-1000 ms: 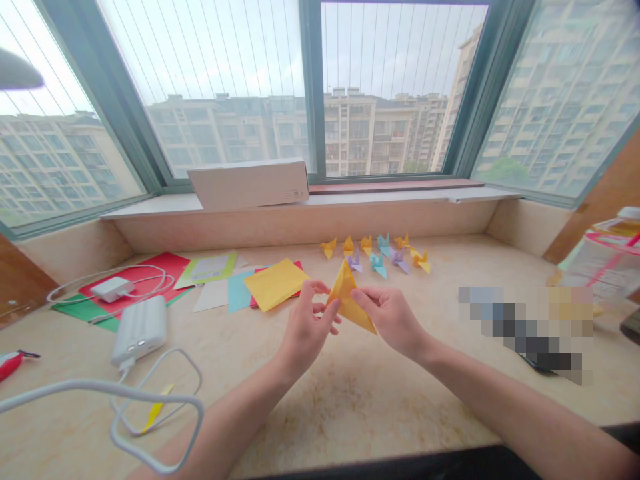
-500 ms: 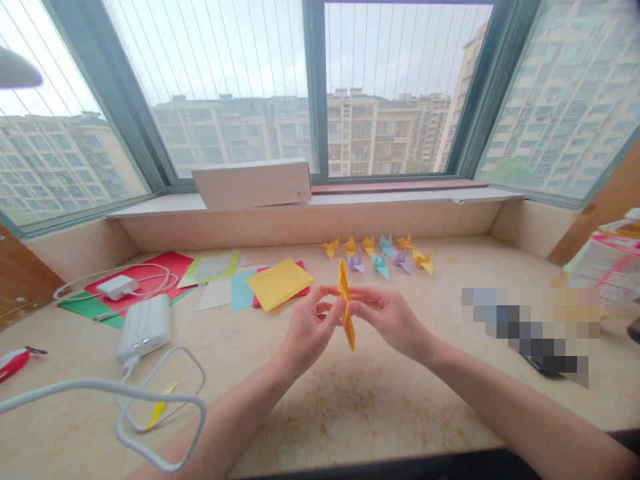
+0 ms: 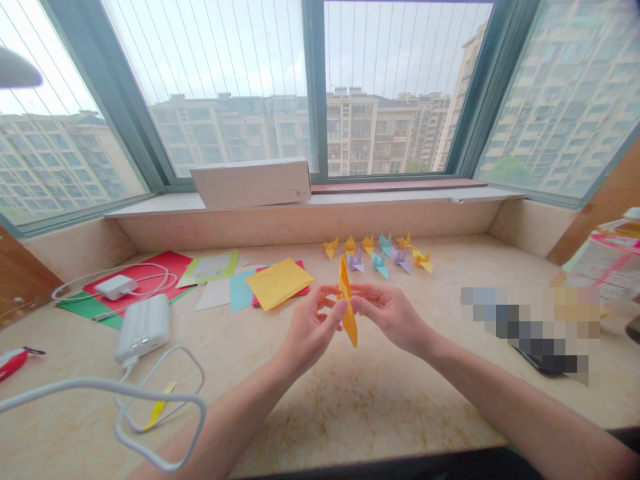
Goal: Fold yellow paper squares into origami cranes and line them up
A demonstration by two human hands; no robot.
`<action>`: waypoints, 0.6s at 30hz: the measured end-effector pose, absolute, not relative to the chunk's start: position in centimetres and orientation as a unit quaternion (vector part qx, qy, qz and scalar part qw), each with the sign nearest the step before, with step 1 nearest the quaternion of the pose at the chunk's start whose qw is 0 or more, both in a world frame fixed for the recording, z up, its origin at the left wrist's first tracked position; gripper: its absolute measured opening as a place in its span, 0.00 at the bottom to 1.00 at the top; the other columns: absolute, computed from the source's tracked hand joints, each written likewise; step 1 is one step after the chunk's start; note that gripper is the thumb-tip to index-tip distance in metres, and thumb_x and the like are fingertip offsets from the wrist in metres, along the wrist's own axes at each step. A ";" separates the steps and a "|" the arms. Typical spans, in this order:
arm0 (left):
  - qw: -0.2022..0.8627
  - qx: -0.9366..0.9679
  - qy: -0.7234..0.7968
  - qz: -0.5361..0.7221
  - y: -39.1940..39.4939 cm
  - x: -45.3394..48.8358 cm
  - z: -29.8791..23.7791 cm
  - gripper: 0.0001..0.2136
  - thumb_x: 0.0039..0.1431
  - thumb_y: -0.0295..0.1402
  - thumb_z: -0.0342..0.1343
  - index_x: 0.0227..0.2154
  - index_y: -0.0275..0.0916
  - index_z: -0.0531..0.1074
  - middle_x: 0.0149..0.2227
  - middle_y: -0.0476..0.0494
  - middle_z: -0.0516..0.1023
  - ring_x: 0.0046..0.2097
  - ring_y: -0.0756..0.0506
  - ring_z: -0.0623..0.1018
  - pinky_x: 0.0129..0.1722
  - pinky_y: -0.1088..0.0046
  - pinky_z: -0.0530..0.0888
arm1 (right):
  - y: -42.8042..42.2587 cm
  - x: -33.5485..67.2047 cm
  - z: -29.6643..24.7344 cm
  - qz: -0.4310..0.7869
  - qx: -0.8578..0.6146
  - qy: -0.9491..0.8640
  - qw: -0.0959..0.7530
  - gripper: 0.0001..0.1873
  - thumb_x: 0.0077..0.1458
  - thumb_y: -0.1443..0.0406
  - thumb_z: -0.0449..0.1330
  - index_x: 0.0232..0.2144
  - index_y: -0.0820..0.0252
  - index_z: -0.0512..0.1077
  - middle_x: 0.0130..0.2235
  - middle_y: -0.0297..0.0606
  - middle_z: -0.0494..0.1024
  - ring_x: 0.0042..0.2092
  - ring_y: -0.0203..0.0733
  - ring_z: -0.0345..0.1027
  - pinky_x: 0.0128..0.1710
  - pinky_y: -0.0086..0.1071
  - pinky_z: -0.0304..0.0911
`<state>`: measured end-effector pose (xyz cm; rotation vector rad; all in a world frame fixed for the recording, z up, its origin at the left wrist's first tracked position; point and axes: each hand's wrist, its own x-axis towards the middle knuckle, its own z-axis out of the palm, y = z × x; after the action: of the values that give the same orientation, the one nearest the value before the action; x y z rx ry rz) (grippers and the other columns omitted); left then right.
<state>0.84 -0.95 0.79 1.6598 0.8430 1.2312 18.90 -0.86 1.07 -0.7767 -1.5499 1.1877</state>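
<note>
now pinching folded yellow paper [image 3: 351, 329] edge-on mid-frame, between nearly closed fingers of left hand [image 3: 310, 325] and right hand [image 3: 399, 316]! facing paper cranes [image 3: 381, 266] right of centre.

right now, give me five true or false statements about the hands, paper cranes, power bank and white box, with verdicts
1. The left hand and right hand both hold a folded yellow paper. True.
2. The origami cranes are all yellow. False: some are light blue, some purple.
3. A white plug sits in the white power bank. True.
4. The long white box lies on the red paper. False: it stands on the window ledge.
5. The cranes are nearer the window than the hands. True.
</note>
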 end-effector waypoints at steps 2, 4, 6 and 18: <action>0.440 0.671 0.333 0.495 -1.0 0.8 0.8 0.14 0.62 0.43 0.59 0.43 0.37 0.69 0.47 0.37 0.77 0.43 0.43 0.80 0.34 0.71 0.78 | -0.8 18.9 1.0 0.490 -0.325 -0.637 0.498 0.20 0.56 0.56 0.66 0.49 0.54 0.77 0.44 0.42 0.84 0.44 0.46 0.80 0.47 0.43 0.74; 0.430 0.680 0.331 0.493 -1.0 0.7 0.8 0.14 0.61 0.41 0.60 0.42 0.38 0.69 0.45 0.39 0.78 0.45 0.42 0.80 0.40 0.68 0.77 | -0.8 18.9 1.0 0.489 -0.328 -0.637 0.498 0.19 0.56 0.56 0.67 0.49 0.54 0.78 0.43 0.42 0.84 0.43 0.45 0.79 0.46 0.42 0.74; 0.417 0.688 0.336 0.491 -0.9 0.7 0.6 0.14 0.59 0.40 0.62 0.43 0.38 0.69 0.43 0.39 0.79 0.46 0.41 0.80 0.42 0.67 0.76 | -0.7 19.0 1.1 0.489 -0.328 -0.639 0.496 0.19 0.56 0.56 0.66 0.49 0.54 0.77 0.43 0.42 0.85 0.42 0.44 0.79 0.44 0.40 0.75; 0.403 0.696 0.370 0.465 -1.2 0.9 0.7 0.21 0.61 0.36 0.59 0.55 0.39 0.61 0.56 0.33 0.73 0.50 0.41 0.77 0.38 0.69 0.77 | -1.3 18.9 0.9 0.288 -0.376 -0.733 0.489 0.17 0.63 0.66 0.54 0.51 0.57 0.75 0.45 0.42 0.83 0.41 0.44 0.79 0.43 0.39 0.74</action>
<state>0.87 -1.18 0.74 1.7587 0.9335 1.1739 18.88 -1.32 0.95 -0.9131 -1.7801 0.6995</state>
